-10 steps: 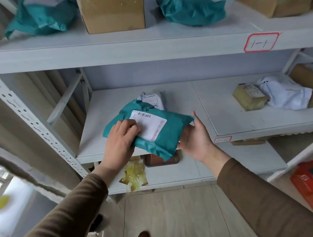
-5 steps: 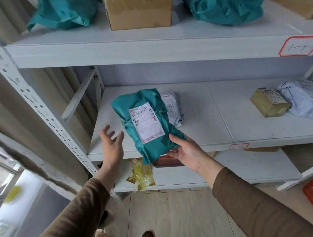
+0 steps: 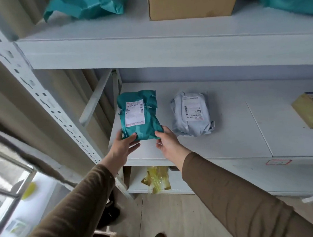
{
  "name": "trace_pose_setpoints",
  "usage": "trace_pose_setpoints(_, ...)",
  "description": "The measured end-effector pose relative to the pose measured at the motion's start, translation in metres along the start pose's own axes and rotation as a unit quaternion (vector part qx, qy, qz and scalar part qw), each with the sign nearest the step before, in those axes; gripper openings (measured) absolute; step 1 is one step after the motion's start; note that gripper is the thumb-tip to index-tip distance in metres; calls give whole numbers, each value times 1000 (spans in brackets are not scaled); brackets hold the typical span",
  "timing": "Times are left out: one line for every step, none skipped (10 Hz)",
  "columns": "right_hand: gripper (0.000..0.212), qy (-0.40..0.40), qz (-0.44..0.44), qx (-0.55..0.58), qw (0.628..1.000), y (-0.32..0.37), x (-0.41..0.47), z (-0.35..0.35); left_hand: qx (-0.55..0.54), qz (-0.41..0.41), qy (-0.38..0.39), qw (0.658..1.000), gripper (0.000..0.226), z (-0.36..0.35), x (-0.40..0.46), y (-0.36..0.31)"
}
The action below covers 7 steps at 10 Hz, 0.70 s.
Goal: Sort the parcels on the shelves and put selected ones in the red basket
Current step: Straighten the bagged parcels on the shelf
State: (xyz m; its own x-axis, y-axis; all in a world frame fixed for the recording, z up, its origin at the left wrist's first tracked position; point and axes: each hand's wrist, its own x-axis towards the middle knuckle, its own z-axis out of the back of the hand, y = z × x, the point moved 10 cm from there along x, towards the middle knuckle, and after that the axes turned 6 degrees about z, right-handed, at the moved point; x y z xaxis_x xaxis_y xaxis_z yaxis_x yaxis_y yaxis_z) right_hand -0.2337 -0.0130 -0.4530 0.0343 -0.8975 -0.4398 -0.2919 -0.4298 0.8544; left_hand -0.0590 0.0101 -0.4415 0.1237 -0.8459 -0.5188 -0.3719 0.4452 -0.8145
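So half a second ago the teal parcel (image 3: 139,115) was up in the air, held only by the right hand with the left one off it. Now it's down on the middle shelf (image 3: 227,141), lying flat at the far left end with its label facing up.

Both hands are at its near edge. The left hand (image 3: 123,148) has its thumb over the front corner and fingers underneath, so it's lightly pinching it. The right hand (image 3: 167,145) just touches the other corner with relaxed, mostly straight fingers, no real grip there.

My guess is this one got checked and rejected, so it's being squared up on the shelf with the label readable instead of going to the red basket, which isn't in view right now.

The grey parcel (image 3: 191,114) sits just beside it, not touching, label up too. Looks like they're being lined up in a row. A yellowish box (image 3: 311,110) is well off to the right.
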Motion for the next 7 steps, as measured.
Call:
trace_pose_setpoints(35, -33, -14, -7, 999, -2, 26, -6, -7, 18, -23, 1000, 58, 14, 35, -5)
trace_pose_setpoints(38, -39, -22, -13, 999, -5, 42, -12, -1, 39, -42, 998, 62, 22, 62, -4)
trace_pose_setpoints(42, -40, -29, -15, 999, -8, 49, -16, 26, 52, -47, 997, 64, 25, 78, -2)
trace_pose_setpoints(40, -39, -41, -23, 998, -18, 57, -15, 30, 59, -56, 996, 71, 28, 87, -2)
trace_pose_setpoints(35, -33, -60, -23, 997, -20, 53, -11, 24, 73, -71, 995, 79, 33, 89, -1)
trace_pose_setpoints(51, -17, -74, -13, 997, -19, 40, -4, 46, 78, -61, 994, 83, 34, 81, 5)
trace_pose_setpoints(57, -4, -74, -34, 997, -5, 19, 8, 120, 78, -53, 988, 89, 33, 65, 1)
